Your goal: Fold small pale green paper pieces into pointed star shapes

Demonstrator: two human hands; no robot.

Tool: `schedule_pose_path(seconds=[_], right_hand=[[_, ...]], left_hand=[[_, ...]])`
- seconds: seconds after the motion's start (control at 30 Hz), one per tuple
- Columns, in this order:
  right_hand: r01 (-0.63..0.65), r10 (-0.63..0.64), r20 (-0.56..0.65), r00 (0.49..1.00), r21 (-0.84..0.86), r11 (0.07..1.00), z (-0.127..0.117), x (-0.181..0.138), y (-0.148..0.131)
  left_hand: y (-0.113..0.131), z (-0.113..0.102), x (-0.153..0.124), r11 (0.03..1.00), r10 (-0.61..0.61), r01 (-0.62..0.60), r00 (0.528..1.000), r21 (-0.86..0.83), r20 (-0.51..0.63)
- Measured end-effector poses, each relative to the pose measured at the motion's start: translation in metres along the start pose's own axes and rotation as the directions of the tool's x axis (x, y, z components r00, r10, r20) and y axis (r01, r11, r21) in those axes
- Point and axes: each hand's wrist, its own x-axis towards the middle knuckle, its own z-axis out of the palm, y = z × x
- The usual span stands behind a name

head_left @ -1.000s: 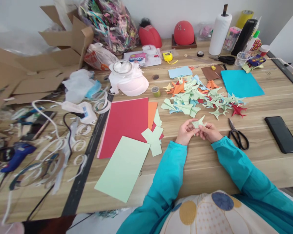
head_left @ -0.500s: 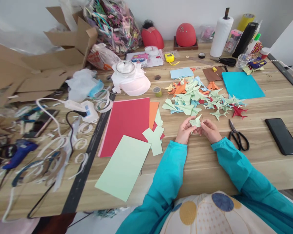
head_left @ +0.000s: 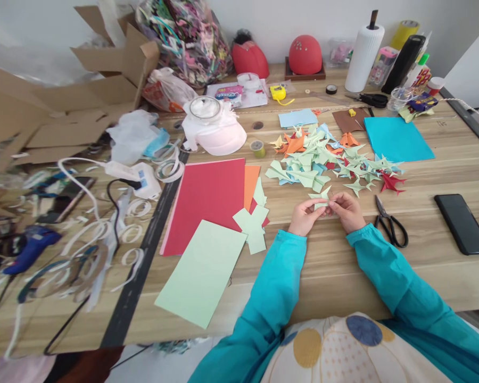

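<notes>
My left hand [head_left: 304, 217] and my right hand [head_left: 346, 210] meet over the wooden table [head_left: 423, 255], both pinching a small pale green folded paper piece [head_left: 321, 197]. Just beyond them lies a heap of folded paper shapes [head_left: 323, 159] in green, orange, blue and red. Left of my hands lie pale green paper squares [head_left: 252, 226], a large pale green sheet [head_left: 203, 272], a red sheet [head_left: 205, 202] and an orange sheet [head_left: 249, 180].
Black scissors [head_left: 390, 223] and a black phone [head_left: 463, 223] lie right of my hands. A teal sheet [head_left: 397, 139], paper towel roll [head_left: 363, 50] and red domes [head_left: 305, 54] sit farther back. Tape rings, cables and a blue glue gun [head_left: 27, 248] clutter the left.
My hands have turned the green piece and brought it lower, with the right hand's fingers now closing over it. The view has shifted slightly.
</notes>
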Motion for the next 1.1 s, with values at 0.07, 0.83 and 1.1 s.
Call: schedule_pose_path(seconds=[0.07, 0.83, 1.1], right_hand=[[-0.014, 0.014, -0.001, 1.0, 0.005, 1.0, -0.0007, 0.0002, 0.0005], [0.088, -0.085, 0.021, 0.996, -0.199, 0.976, 0.0021, -0.0038, -0.0045], [0.138, -0.135, 0.029, 0.99, -0.242, 0.96, 0.0022, -0.0048, -0.0042]], left_hand=[[0.0002, 0.0006, -0.0004, 1.0, 0.009, -0.008, 1.0, 0.021, -0.019], [0.0021, -0.0026, 0.001, 0.993, -0.086, 0.079, 0.993, -0.083, -0.084], [-0.0027, -0.0066, 0.0034, 1.0, -0.019, 0.018, 0.997, -0.022, -0.075]])
